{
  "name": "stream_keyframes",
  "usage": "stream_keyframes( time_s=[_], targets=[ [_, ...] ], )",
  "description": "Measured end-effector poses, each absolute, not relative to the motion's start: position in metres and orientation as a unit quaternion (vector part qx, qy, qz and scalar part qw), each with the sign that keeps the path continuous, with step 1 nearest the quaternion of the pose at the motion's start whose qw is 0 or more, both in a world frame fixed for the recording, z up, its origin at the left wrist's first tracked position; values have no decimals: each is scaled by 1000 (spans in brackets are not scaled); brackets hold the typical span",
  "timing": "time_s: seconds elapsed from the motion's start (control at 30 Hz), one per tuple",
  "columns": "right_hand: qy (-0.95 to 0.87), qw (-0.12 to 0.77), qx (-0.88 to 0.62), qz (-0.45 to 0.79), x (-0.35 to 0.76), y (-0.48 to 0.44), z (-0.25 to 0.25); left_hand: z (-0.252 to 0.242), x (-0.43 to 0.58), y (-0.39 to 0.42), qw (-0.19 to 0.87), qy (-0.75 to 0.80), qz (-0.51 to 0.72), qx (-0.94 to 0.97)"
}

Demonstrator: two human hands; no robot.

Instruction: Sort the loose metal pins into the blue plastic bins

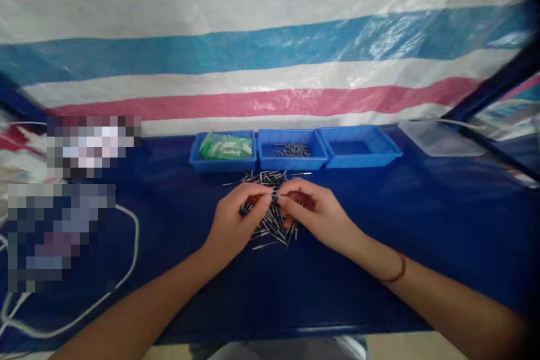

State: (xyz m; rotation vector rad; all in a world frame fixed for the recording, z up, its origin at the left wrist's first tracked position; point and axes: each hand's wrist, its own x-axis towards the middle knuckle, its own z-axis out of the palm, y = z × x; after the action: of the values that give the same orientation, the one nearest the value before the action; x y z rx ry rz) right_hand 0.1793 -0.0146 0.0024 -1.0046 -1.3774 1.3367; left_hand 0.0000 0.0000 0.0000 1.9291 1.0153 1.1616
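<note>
Over a pile of thin metal pins (276,228), which look like blind rivets with dark and silver parts, my two hands meet at the fingertips. My left hand (238,216) pinches one end of a small rivet-like pin (275,196) between thumb and index finger. My right hand (323,211) pinches the other end in the same way, its other fingers curled under. Most of the pin is hidden by the fingertips. Loose pins lie around and below both hands on the blue table (270,292).
Three blue bins stand behind the pile: the left bin (223,166) holds a green-and-clear bag (225,147), the middle bin (291,163) loose pins (293,150). The right bin (363,162) shows a bare bottom. A clear plastic lid (441,138) lies far right; a white cable (135,242) loops left.
</note>
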Motion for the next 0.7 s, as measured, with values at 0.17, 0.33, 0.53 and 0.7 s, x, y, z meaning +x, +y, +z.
stream_keyframes(
  time_s=[0.17, 0.33, 0.53, 0.7],
  targets=[
    [-563, 524, -399, 499, 177, -17, -1, 0, 0, 4, 316, 405, 421, 747],
    [-613, 537, -390, 428, 179, -19, -3, 0, 0, 8, 305, 398, 396, 769],
    [-706, 484, -447, 260, 184, -17, 4, -1, -1, 9, 276, 382, 367, 802],
    [-698, 490, -499, 156, 208, -1, 19, 11, -5, 8, 195, 408, 322, 832]
  ],
)
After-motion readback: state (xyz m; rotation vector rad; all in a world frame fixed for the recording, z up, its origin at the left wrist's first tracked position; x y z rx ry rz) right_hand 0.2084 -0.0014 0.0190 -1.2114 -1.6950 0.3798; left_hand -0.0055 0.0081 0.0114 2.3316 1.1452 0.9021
